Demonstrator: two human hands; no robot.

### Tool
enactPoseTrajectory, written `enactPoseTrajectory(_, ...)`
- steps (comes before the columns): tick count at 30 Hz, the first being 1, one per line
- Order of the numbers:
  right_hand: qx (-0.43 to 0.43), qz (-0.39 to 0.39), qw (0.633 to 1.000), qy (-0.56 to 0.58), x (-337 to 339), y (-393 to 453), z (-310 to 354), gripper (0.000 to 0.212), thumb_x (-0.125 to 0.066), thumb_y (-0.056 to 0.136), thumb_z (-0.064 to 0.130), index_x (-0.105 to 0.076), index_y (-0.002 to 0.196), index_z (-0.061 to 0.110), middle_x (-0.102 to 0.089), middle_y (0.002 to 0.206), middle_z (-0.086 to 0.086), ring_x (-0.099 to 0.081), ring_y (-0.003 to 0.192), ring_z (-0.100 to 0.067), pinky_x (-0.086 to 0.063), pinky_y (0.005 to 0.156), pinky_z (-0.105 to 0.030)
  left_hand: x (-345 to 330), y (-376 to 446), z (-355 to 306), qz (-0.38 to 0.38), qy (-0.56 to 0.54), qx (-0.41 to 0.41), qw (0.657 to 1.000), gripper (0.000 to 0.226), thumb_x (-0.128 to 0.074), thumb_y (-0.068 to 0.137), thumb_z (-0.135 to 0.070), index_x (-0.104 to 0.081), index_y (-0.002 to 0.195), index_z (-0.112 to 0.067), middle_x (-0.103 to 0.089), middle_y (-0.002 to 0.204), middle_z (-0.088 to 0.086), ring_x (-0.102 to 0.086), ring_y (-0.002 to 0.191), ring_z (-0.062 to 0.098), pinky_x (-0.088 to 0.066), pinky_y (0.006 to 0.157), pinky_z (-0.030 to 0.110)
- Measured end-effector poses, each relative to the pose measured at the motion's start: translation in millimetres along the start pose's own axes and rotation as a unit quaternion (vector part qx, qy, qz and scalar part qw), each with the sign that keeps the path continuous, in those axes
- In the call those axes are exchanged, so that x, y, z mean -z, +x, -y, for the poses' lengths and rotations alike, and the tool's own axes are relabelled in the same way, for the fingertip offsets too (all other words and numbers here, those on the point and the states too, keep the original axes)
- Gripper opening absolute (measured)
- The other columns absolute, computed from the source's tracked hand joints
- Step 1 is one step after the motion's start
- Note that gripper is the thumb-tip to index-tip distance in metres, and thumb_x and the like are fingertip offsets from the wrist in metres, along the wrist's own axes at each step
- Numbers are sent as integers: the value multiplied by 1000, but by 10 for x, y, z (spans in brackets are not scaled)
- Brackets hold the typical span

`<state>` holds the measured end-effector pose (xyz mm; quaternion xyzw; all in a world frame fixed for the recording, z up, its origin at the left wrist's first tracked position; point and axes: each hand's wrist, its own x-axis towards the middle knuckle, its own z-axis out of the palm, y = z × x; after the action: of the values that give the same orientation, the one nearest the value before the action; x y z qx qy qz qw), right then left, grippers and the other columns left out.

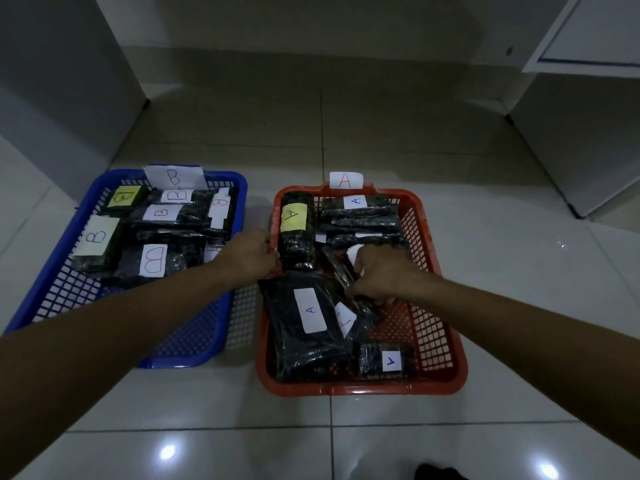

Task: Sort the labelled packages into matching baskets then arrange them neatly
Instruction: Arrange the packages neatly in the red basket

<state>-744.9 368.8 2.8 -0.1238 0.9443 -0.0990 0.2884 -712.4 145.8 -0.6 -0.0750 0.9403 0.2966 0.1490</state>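
A red basket (440,344) tagged A stands on the right and holds several black packages with A labels. A blue basket (62,292) tagged B on the left holds several black packages labelled B. My left hand (251,254) rests at the red basket's left rim, fingers curled against the upright package with the yellow A label (296,233). My right hand (381,275) grips a slim black package (337,268) in the middle of the red basket. A large A package (304,323) lies in front of both hands.
Glossy white floor tiles surround both baskets. White cabinets (581,133) stand at the right and a white wall panel (52,98) at the left. A dark foot (436,472) shows at the bottom edge.
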Motion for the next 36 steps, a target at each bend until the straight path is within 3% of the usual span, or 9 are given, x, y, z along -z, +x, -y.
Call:
enactPoseTrajectory(3,44,-50,993,-93,-25,-3,-61,50,-71,83,34,-53,125,15,-62,115,-7,-62,100,-23,-54,86,-38,-12,24,9,-3,-2,0,1000,11,-52,96,-17,-61,93,-10,-55,73,-1,-51,67,11,-33,50,18)
enactPoseTrajectory(8,51,-48,991,-115,-206,19,-83,66,-73,81,46,-41,128,14,-60,115,-8,-60,100,-26,-53,78,-36,-20,37,6,1,-6,11,1000,12,-53,96,-16,-59,86,-11,-54,70,0,-53,68,14,-34,49,21)
enactPoseTrajectory(15,39,-61,997,-38,232,-76,-184,41,-73,84,29,-56,118,17,-63,108,-3,-60,92,-17,-53,77,-31,-42,31,19,-15,-2,8,1000,12,-53,95,-17,-60,99,-8,-52,68,-3,-55,71,17,-33,49,22)
enactPoseTrajectory(20,116,172,978,19,353,-266,-385,25,-70,83,10,-69,102,27,-67,104,10,-62,102,-11,-53,89,-32,-150,-18,-5,-59,-20,18,998,13,-50,95,-15,-55,105,-9,-59,87,7,-58,85,25,-42,65,27)
enactPoseTrajectory(24,108,282,951,-72,95,-326,-384,30,-57,94,13,-70,119,23,-63,97,21,-59,96,-1,-47,86,-22,-293,-83,2,-85,-39,23,995,26,-37,102,-22,-49,117,-6,-55,96,10,-54,83,24,-41,69,31)
enactPoseTrajectory(26,106,218,968,-62,56,-275,-403,27,-53,96,16,-70,117,20,-66,100,17,-59,91,0,-45,79,-19,-307,-72,-9,-79,-72,63,992,30,-33,103,-27,-51,116,-7,-57,99,10,-54,86,23,-41,71,31)
enactPoseTrajectory(29,78,-14,997,9,65,-103,-404,16,-63,93,29,-69,101,16,-69,101,0,-63,88,-12,-49,72,-24,-342,-61,-11,-78,-122,85,986,36,-29,104,-30,-55,115,-7,-59,101,10,-53,88,21,-39,72,29)
enactPoseTrajectory(31,52,-113,992,10,59,59,-336,33,-63,91,45,-63,105,15,-67,103,-4,-62,90,-17,-51,76,-29,-384,-82,8,-80,-174,105,976,39,-28,104,-33,-57,112,-8,-60,101,9,-54,84,18,-39,66,28)
enactPoseTrajectory(36,18,-135,989,-51,-108,431,-97,82,-65,82,61,-38,139,8,-59,121,-13,-60,106,-30,-53,86,-41,-428,-110,90,-56,-271,135,951,38,-32,102,-37,-61,106,-12,-66,102,9,-62,92,20,-46,70,28)
